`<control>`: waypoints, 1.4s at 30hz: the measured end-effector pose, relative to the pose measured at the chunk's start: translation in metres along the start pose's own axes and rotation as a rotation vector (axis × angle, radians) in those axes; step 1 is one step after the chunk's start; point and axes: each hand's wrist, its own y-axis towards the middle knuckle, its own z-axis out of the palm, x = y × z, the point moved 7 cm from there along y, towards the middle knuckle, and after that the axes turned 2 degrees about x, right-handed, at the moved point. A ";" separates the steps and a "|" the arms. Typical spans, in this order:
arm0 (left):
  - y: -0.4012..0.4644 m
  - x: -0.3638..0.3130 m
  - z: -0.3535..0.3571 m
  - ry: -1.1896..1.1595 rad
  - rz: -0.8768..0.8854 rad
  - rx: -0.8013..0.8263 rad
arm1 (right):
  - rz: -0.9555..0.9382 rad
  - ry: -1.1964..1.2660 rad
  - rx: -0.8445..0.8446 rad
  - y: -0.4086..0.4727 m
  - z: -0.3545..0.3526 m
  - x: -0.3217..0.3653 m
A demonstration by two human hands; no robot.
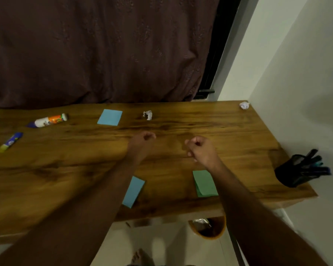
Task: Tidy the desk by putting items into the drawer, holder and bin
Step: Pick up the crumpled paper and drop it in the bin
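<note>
Nearest the viewer, a brown bin (208,228) stood on the floor under the front edge of the wooden desk (229,131), partly hidden by it. On the near desktop lay a blue note (133,191) and a green note (205,183), each partly covered by a forearm. At the right end a black mesh holder (294,172) already held pens. Both arms reached forward over mid-desk: the left hand (143,138) and right hand (199,148) were curled into loose fists, apart, holding nothing visible. Beyond them lay a second blue note (110,117), a crumpled paper (147,114), another paper ball (244,105) in the far right corner, a glue bottle (47,120) and a marker (10,142). Tidying appeared barely begun; the next move likely called for opening a fist to pinch the nearest paper. No drawer was visible.
</note>
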 end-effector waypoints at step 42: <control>0.195 -0.085 0.218 0.079 -0.090 0.132 | -0.022 -0.870 -0.290 0.345 -0.247 -0.090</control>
